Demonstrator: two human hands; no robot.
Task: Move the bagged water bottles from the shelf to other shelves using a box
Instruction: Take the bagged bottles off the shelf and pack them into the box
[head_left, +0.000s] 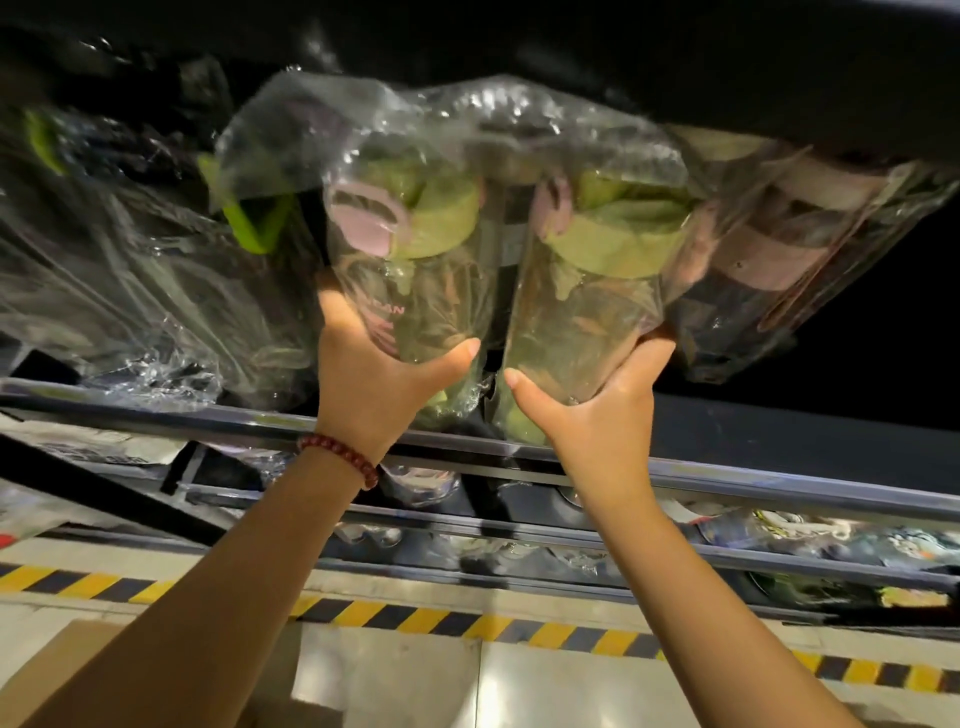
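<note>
Both forearms reach up to the shelf (519, 441): left hand (379, 374) grips one bagged bottle (415, 270), right hand (602, 400) grips its neighbour (592, 291). Best to hold low on the bodies, since loose plastic slips, and lift both over the rail together.

Cardboard box (62, 670) cut off at bottom-left corner.

Two clear bagged bottles (415, 270) (587, 291) with green lids stand upright on the shelf edge (156, 402).
</note>
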